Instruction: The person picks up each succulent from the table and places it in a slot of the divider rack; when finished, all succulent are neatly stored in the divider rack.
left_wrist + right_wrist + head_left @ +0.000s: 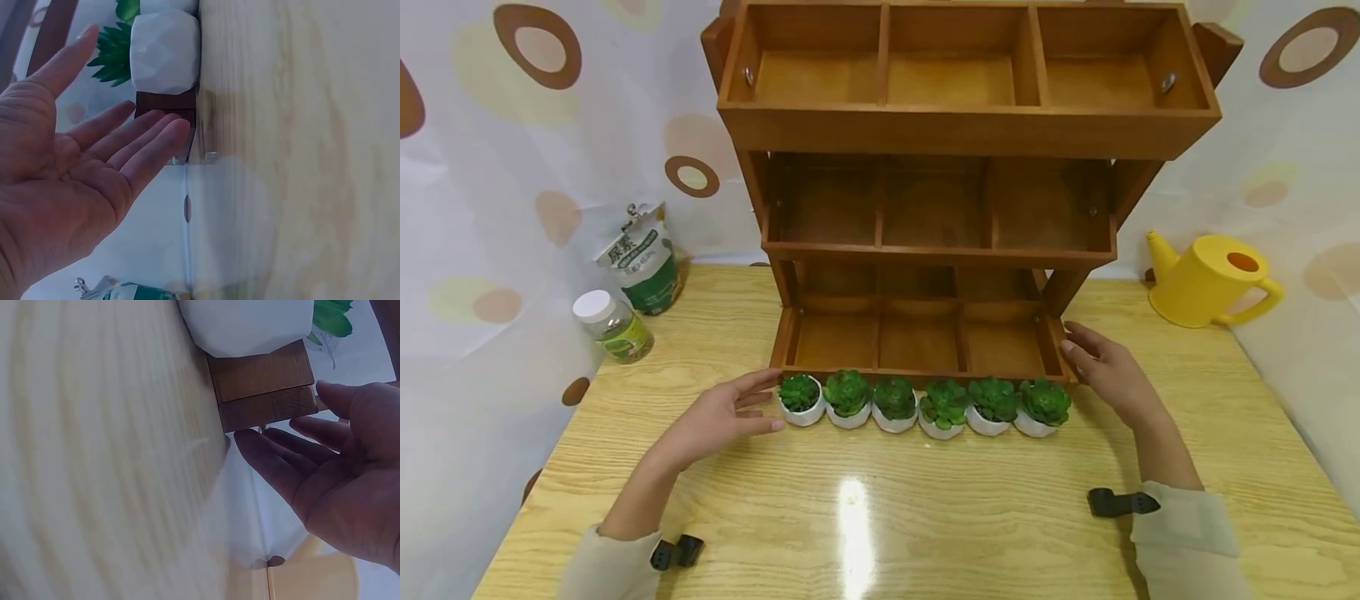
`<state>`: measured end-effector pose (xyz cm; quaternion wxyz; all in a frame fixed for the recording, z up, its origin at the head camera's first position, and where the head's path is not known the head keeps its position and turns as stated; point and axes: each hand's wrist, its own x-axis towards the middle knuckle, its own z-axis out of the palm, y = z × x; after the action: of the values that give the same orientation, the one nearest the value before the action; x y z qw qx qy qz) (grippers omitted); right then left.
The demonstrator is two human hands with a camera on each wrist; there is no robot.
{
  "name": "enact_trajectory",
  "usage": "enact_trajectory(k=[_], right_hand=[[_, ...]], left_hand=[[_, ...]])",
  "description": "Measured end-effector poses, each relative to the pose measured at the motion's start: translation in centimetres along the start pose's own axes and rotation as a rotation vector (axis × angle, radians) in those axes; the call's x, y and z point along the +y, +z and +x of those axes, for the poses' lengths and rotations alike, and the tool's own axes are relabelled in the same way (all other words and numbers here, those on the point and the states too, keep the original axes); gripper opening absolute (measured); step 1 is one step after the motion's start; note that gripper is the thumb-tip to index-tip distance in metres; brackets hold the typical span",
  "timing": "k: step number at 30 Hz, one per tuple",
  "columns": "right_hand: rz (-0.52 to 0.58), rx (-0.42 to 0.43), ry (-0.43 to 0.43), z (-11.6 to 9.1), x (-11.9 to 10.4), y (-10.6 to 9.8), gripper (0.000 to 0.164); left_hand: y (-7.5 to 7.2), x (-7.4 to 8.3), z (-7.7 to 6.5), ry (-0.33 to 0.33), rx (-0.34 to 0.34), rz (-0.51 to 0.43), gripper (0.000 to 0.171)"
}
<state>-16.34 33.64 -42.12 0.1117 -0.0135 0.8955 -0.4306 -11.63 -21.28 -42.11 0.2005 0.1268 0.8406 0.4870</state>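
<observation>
A row of several small potted succulents stands on the table along the front of a brown wooden tiered shelf (pixel 970 133). My left hand (pixel 722 417) is beside the leftmost succulent (pixel 801 398), its fingers spread and nothing in them. In the left wrist view that plant's white faceted pot (pixel 165 53) is just beyond the fingertips. At the other end, my right hand (pixel 1108 375) is by the shelf's lower right corner, close to the rightmost succulent (pixel 1043 408). The right wrist view has its fingers at the wooden corner (pixel 269 397); whether they touch it I cannot tell.
Three shelf tiers are divided into compartments, with nothing visible in them. At the left stand a white-lidded jar (pixel 617 329) and a green-and-white pouch (pixel 647 262) with a clip. A yellow watering can (pixel 1198 283) stands at the right on the wooden table (pixel 760 517).
</observation>
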Motion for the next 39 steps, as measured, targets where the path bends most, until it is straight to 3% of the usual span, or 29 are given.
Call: enact_trajectory(k=[7, 20, 28, 39], right_hand=[[0.0, -0.018, -0.007, 0.1, 0.4, 0.1, 0.062], [0.007, -0.028, 0.0, -0.1, 0.4, 0.3, 0.059], [0.005, -0.023, 0.011, 0.1, 0.6, 0.0, 0.059], [-0.001, -0.019, 0.006, 0.1, 0.6, 0.1, 0.06]], left_hand=[[0.7, -0.2, 0.3, 0.002, -0.025, -0.028, 0.073], [1.0, 0.3, 0.7, -0.005, -0.028, 0.038, 0.077], [1.7, 0.7, 1.4, -0.018, 0.054, 0.121, 0.07], [1.7, 0.7, 1.9, -0.029, 0.112, 0.124, 0.061]])
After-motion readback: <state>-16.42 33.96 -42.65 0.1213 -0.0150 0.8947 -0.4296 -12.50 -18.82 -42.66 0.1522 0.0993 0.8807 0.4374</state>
